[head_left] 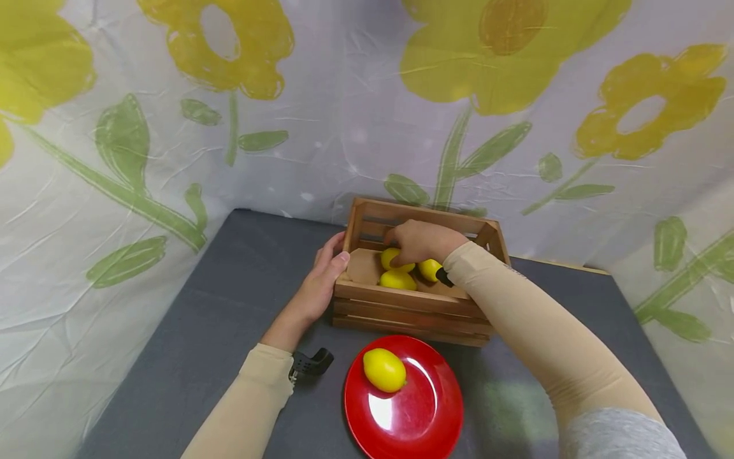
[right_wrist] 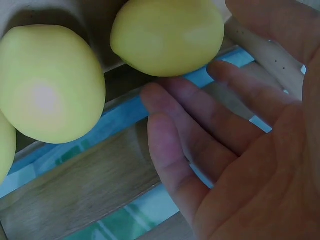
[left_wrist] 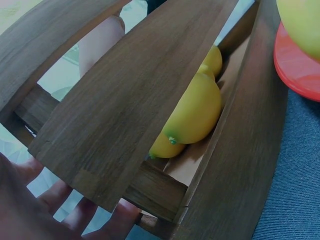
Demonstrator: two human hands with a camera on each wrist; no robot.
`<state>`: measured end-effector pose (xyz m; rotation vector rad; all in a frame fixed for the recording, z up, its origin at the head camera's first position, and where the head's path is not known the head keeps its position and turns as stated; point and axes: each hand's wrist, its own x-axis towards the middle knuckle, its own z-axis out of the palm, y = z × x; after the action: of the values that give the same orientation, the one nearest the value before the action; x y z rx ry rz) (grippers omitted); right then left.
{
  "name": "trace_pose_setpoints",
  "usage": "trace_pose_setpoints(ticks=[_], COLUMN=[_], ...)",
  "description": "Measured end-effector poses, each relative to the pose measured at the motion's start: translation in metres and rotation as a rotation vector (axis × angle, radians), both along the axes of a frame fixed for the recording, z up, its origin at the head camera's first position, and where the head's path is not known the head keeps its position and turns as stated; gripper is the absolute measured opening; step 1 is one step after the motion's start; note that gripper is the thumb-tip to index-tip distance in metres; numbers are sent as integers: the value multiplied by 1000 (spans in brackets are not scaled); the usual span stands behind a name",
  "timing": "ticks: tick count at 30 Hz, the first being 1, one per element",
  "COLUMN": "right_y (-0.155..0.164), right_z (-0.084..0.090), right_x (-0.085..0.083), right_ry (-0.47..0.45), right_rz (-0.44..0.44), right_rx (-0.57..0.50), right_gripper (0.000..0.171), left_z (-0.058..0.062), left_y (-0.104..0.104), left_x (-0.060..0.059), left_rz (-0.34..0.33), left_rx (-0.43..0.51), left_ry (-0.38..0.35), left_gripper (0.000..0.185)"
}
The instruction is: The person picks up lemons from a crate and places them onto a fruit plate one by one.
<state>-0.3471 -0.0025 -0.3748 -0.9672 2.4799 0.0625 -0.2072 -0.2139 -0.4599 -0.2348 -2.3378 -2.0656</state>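
A wooden slatted crate [head_left: 413, 310] holds several yellow lemons, among them a front lemon [head_left: 398, 280] and one farther right [head_left: 427, 270]. My left hand [head_left: 315, 284] rests against the crate's left end, fingertips and thumb at its outer edge; the left wrist view shows those fingertips [left_wrist: 122, 212] at the slats. Over the crate, my right hand [head_left: 427, 241] reaches down inside. Its fingers and thumb spread around a lemon [right_wrist: 167, 37], with a gap visible between fingertips and fruit in the right wrist view. Beside that fruit lies another lemon [right_wrist: 52, 85].
Directly in front of the crate a red plate [head_left: 424, 433] bears a single lemon [head_left: 384, 370]. Both stand on a dark grey table [head_left: 229, 306]. Behind the crate hangs a flower-patterned cloth [head_left: 344, 127].
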Motion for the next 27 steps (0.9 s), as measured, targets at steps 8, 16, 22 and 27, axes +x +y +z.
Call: trace_pose_setpoints(ticks=[8,16,22,27], right_y=[-1,-2,-3,-4], right_z=[-2,-6,-7,-8], right_x=[1,1,1,1], right_ry=[17,20,17,14], right_rz=[-4,-5,0,-8], right_rx=[12,16,29,39], right_gripper=[57,57,58,55], left_z=[2,2,-1,0], left_y=[0,0,-1,-1], left_x=[1,3,1,1], left_rz=[1,1,1,2], left_rx=[-3,-7,-1,5], left_ry=[-5,-14,-12,-7], left_gripper=[68,68,68,68])
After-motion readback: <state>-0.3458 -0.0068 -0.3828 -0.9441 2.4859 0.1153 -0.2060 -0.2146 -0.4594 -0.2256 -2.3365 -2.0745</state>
